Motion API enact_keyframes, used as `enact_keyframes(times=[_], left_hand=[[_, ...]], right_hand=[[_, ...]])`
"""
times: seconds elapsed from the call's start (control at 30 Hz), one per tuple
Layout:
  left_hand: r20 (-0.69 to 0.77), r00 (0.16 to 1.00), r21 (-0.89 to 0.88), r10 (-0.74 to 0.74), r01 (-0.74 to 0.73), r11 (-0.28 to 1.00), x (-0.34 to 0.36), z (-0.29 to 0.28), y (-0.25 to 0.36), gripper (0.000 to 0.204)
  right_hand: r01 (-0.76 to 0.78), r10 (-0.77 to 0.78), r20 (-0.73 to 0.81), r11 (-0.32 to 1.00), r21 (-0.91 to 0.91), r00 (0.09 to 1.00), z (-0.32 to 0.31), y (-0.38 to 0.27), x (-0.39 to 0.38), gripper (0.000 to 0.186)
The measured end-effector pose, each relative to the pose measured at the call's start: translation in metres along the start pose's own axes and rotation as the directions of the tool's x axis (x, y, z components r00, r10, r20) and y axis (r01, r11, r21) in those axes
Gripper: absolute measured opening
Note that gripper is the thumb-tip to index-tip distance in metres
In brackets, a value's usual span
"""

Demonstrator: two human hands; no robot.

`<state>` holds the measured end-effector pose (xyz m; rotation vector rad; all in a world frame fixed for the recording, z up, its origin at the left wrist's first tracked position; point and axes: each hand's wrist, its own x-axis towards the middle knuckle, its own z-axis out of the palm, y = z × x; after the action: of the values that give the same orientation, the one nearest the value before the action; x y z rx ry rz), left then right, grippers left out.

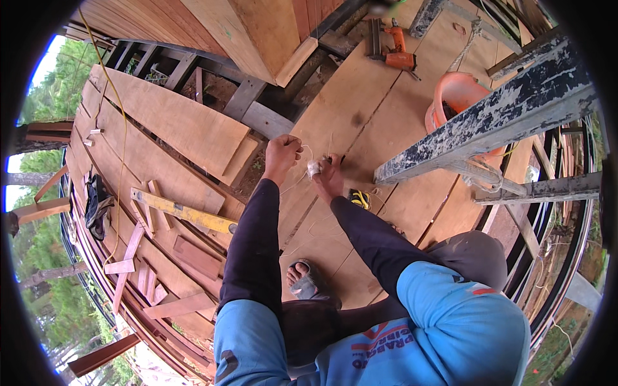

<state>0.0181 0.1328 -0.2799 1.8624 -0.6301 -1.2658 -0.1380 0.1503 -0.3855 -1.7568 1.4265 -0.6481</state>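
My left hand is closed in a pinch on a thin pale string. The string arcs across the short gap to my right hand. Closed fingers there hold a small white bundle of string. Loose strands lie in curves on the plywood sheets below. Just beyond my right wrist lies a yellow and black tape measure, partly hidden by my sleeve. My sandalled foot rests on the plywood under my arms.
A yellow spirit level lies among wood offcuts on the left. An orange nail gun and an orange bucket with a rope are at far right. A paint-flaked metal beam juts in from the right. Open joist gaps show ahead.
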Motion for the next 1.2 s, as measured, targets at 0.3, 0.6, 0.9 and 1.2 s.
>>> enact_keyframes(times=[0.3, 0.6, 0.9, 1.2], left_hand=[[-0.085, 0.995, -0.005, 0.054, -0.055, 0.998, 0.001, 0.002, 0.007, 0.017], [0.033, 0.999, -0.347, 0.033, -0.020, 0.938, -0.008, -0.009, 0.023, 0.013], [-0.168, 0.964, -0.288, 0.208, -0.250, 0.925, 0.001, -0.006, 0.015, 0.013], [-0.111, 0.974, -0.175, 0.196, -0.213, 0.961, -0.004, -0.004, -0.017, 0.014]], right_hand=[[-0.091, 0.161, -0.046, 0.744, 0.662, 0.986, 0.005, -0.012, 0.003, 0.026], [0.204, -0.225, 0.007, 0.898, 0.390, 0.974, -0.033, -0.108, -0.010, 0.027], [0.249, -0.304, 0.033, 0.831, 0.497, 0.952, -0.030, -0.110, -0.010, 0.033], [-0.416, 0.129, 0.396, 0.310, 0.855, 0.909, -0.031, -0.077, -0.003, 0.024]])
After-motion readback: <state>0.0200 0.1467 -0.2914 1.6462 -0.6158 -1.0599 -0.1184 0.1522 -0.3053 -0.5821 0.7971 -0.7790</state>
